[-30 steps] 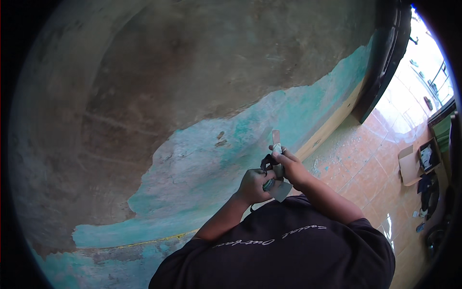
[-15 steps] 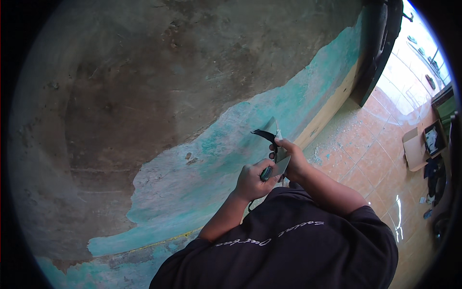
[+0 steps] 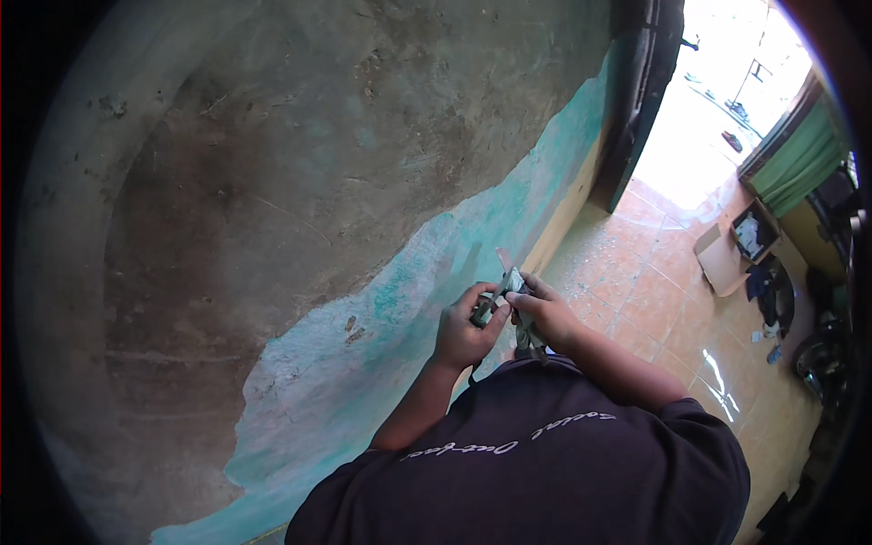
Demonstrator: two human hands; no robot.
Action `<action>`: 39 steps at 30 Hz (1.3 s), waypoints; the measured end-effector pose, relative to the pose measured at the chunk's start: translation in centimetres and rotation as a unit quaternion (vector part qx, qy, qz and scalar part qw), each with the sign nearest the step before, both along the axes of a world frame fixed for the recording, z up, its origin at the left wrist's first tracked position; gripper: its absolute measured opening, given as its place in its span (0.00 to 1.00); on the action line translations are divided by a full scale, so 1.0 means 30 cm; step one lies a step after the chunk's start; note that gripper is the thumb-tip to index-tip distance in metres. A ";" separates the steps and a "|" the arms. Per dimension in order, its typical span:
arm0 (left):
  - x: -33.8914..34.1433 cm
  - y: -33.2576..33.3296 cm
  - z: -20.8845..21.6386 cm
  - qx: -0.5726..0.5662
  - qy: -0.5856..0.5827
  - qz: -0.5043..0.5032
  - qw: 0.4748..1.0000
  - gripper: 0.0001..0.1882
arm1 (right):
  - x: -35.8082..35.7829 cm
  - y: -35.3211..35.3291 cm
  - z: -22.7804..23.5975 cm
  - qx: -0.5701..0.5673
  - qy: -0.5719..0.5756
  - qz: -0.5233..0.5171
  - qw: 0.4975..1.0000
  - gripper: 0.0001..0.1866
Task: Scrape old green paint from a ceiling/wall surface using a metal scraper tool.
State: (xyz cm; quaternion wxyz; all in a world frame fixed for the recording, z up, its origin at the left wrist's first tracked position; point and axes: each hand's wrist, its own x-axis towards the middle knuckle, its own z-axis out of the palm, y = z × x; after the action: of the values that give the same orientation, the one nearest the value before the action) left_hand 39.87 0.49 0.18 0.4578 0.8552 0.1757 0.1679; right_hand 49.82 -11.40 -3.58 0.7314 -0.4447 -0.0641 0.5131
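Both my hands are together in front of my chest, close to the wall. My left hand (image 3: 465, 331) is closed round the dark handle of a scraper (image 3: 482, 312), with its thumb toward the other hand. My right hand (image 3: 548, 315) pinches a pale, crumpled, cloth-like piece (image 3: 516, 281) against the scraper, thumb on top. A thin, flat blade tip (image 3: 504, 259) sticks up beyond the fingers; which tool it belongs to I cannot tell. Greyish folds (image 3: 527, 340) hang below the right hand. My fingers hide much of what they hold.
The wall (image 3: 300, 182) shows bare grey-brown plaster above worn turquoise paint (image 3: 409, 282). Pale flakes (image 3: 590, 250) lie on the tiled floor at the wall's foot. A dark door frame (image 3: 636, 109), an open cardboard box (image 3: 722, 262) and a green curtain (image 3: 799, 159) are at the right.
My view has swung, so the doorway and box sit further left. The hands have drawn together and the scraper has turned; the curved black piece no longer sticks out from the right hand.
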 end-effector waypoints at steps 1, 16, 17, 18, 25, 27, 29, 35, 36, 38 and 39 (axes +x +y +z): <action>0.006 0.005 -0.016 -0.017 -0.005 -0.033 0.999 0.15 | -0.004 -0.002 0.005 -0.006 -0.003 -0.009 1.000 0.23; 0.054 0.031 -0.055 -0.251 0.055 -0.122 0.959 0.16 | 0.008 0.018 -0.006 -0.056 0.002 -0.115 0.992 0.19; 0.062 0.037 -0.059 -0.251 0.056 -0.123 0.958 0.16 | 0.023 0.021 -0.007 -0.056 0.003 -0.116 0.992 0.19; 0.073 0.044 -0.069 -0.236 0.072 -0.119 0.962 0.16 | 0.045 0.024 -0.008 -0.066 0.003 -0.112 0.992 0.18; 0.178 0.074 -0.089 -0.196 0.091 -0.116 0.969 0.17 | 0.211 0.061 -0.057 -0.069 0.025 -0.108 0.991 0.11; 0.223 0.083 -0.119 -0.181 0.094 -0.099 0.974 0.17 | 0.278 0.057 -0.040 -0.049 0.067 -0.105 0.991 0.11; 0.281 0.079 -0.141 -0.166 0.096 -0.084 0.978 0.17 | 0.369 0.053 -0.029 -0.029 0.107 -0.105 0.988 0.12; 0.479 0.058 -0.180 -0.184 0.129 -0.064 0.972 0.17 | 0.659 0.048 -0.045 -0.089 0.003 -0.149 0.985 0.26; 0.508 0.050 -0.184 -0.199 0.139 -0.046 0.969 0.18 | 0.697 0.044 -0.039 -0.088 0.009 -0.147 0.985 0.26; 0.585 0.043 -0.178 -0.211 0.149 -0.027 0.966 0.20 | 0.794 0.049 -0.020 -0.132 0.014 -0.165 0.977 0.36; 0.614 0.040 -0.172 -0.200 0.148 -0.015 0.969 0.20 | 0.840 0.054 -0.015 -0.128 -0.006 -0.182 0.975 0.36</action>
State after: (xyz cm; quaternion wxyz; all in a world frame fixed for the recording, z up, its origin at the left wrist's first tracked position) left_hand 58.30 1.69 -4.97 0.5908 0.7642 0.2587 -0.0056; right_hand 75.02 -9.77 -4.03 0.7495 -0.5415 0.0797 0.3724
